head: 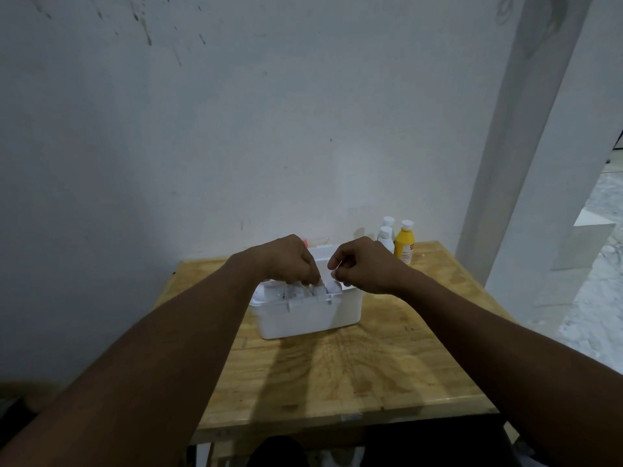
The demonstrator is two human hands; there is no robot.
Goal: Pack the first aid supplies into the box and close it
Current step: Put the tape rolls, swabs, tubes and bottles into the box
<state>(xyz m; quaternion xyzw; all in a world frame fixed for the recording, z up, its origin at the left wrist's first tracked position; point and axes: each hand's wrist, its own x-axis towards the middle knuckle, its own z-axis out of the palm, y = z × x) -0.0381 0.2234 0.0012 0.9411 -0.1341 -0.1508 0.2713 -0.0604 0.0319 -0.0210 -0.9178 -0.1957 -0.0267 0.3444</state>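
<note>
A white plastic box (303, 316) stands open on the wooden table (337, 375), with several white supplies (296, 293) packed inside. My left hand (286, 261) hovers over the box's left half, fingertips curled down onto a white item at the rim. My right hand (364, 266) is over the right half, fingers pinched close by a small white item (333, 286). The raised lid (320, 251) behind the hands is mostly hidden. What each hand holds is too blurred to tell.
A yellow bottle (404, 244) and two white bottles (386, 235) stand at the table's back right, near the wall. A white pillar (512, 146) rises to the right. The table's front edge is near my body.
</note>
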